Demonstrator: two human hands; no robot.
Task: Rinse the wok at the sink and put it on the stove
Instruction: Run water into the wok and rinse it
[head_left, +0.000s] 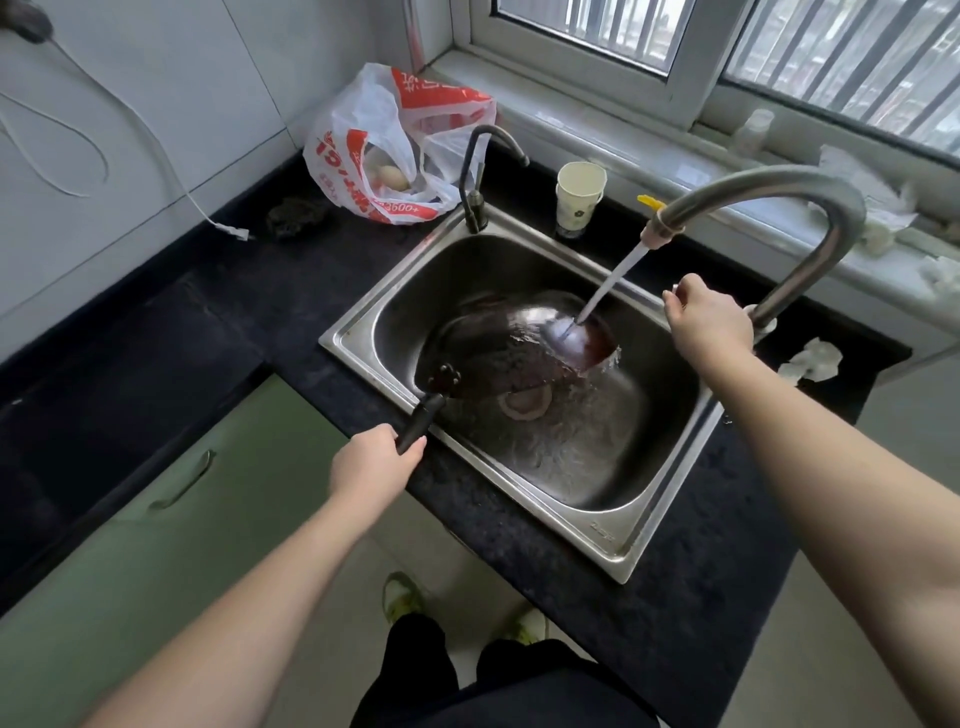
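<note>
Wok (498, 343): one, dark, tilted in sink (613, 556), water from big tap (779, 192) hitting its far side. Taps two, paper cup (579, 200) one, plastic bag (395, 145) one. Left hand (371, 462) grip curled round wok handle (418, 423). Right hand (709, 325) at big tap base, grip state unclear.

Your left hand (371, 462) covers the end of the wok's handle (418, 423). The wok (498, 348) hides part of the sink (597, 558) drain below it. Right of the wok, your right hand (709, 325) masks the tap (779, 208) base, so its fingers' grip is unclear.
</note>
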